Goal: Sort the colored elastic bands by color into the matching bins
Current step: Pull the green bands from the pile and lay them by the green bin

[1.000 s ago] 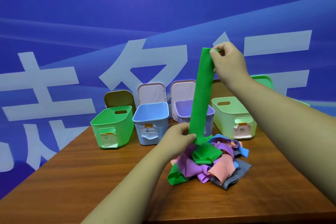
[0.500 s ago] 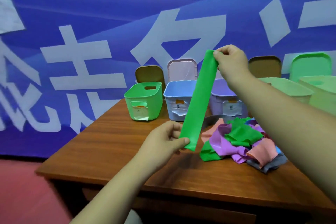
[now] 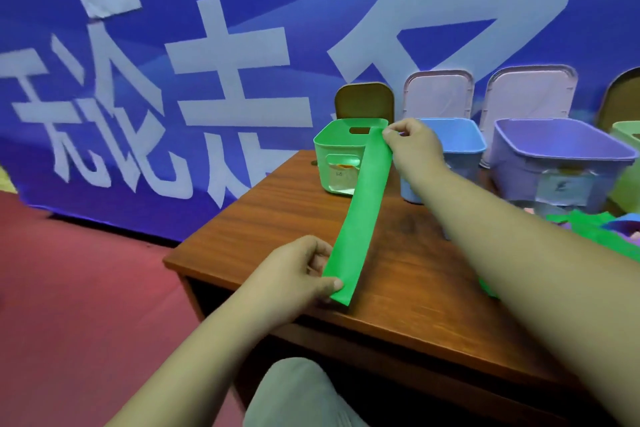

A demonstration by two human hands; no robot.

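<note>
A long green elastic band (image 3: 360, 215) is stretched flat between both hands above the table's left part. My left hand (image 3: 298, 274) pinches its near end close to the table's front edge. My right hand (image 3: 412, 142) pinches its far end right at the rim of the green bin (image 3: 332, 152), which stands at the table's far left corner. To the right stand a blue bin (image 3: 464, 146) and a purple bin (image 3: 561, 156). The pile of mixed bands (image 3: 609, 229) shows only at the right edge, mostly hidden by my right forearm.
The wooden table (image 3: 284, 218) ends close to my left hand, with red floor (image 3: 86, 288) beyond it. Bin lids (image 3: 438, 94) lean on the blue banner behind the bins. A pale green bin (image 3: 628, 139) peeks in at the right edge. My knee (image 3: 294, 395) is below the table.
The view swung left. Both hands carried the stretched green band leftward and lower, away from the pile; its far end now sits at the green bin's rim.
</note>
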